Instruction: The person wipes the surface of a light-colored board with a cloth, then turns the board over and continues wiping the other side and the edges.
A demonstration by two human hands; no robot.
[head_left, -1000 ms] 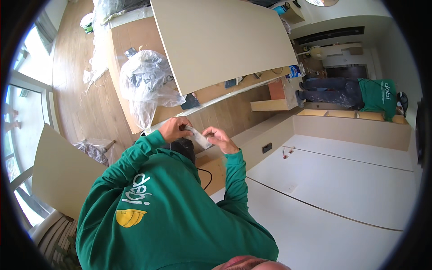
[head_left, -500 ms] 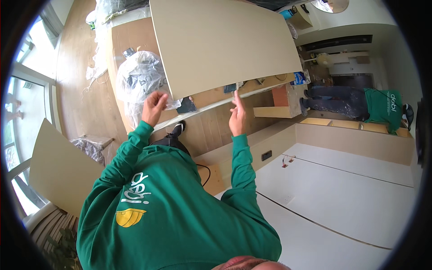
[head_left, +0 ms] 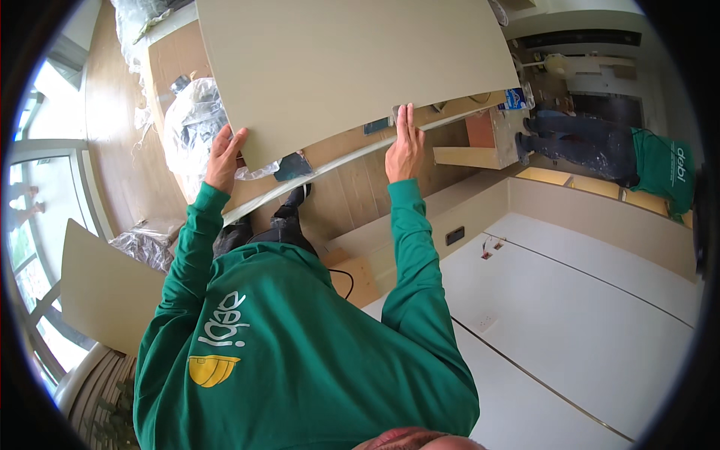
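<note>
A large beige flat panel [head_left: 352, 64] lies across the worktable. My left hand [head_left: 223, 161] is closed around the panel's near left corner, thumb on the face. At the near edge, farther right, my right hand [head_left: 405, 154] has its fingers stretched out straight, tips touching the edge. Beneath the panel a strip of the brown tabletop [head_left: 334, 154] shows, with a small dark sheet [head_left: 292, 167] on it. Clear plastic wrapping [head_left: 196, 124] lies bunched by the left corner.
A co-worker in a green top [head_left: 660, 169] bends over at the far right. A second beige panel [head_left: 109, 289] leans at the left, near plastic-wrapped items [head_left: 146, 246]. White panels [head_left: 570, 322] in a raised frame stand to my right; an open wooden box [head_left: 472, 156] sits beyond.
Both hands have moved onto the panel; the left has taken hold of its corner and the right has reached the near edge. The panel now appears farther left in view.
</note>
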